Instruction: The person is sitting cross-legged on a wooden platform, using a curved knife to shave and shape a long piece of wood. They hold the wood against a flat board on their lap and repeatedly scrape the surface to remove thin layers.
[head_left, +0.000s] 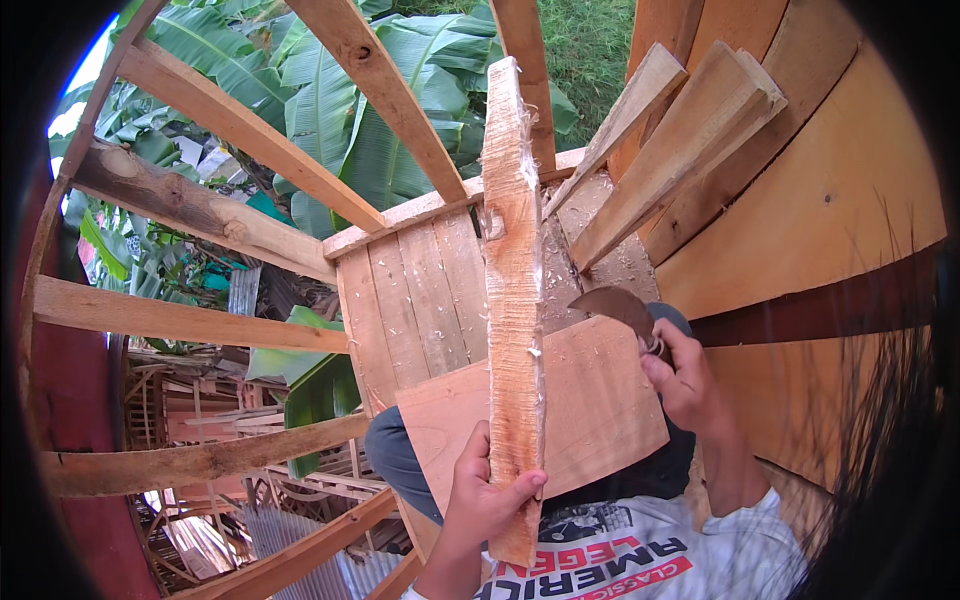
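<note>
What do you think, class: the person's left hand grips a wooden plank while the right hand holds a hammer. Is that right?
The tool is wrong: the head view shows the right hand holding a curved-bladed knife. The left hand does grip a wooden plank.

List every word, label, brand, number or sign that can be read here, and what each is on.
Shirt, large black letters: print present, wording not copied here.
Shirt, large red letters: not copied.
Shirt, small white letters on a red band: not copied.
No lettering can be made out on the plank, the curved knife or the thin wooden panel.
</note>
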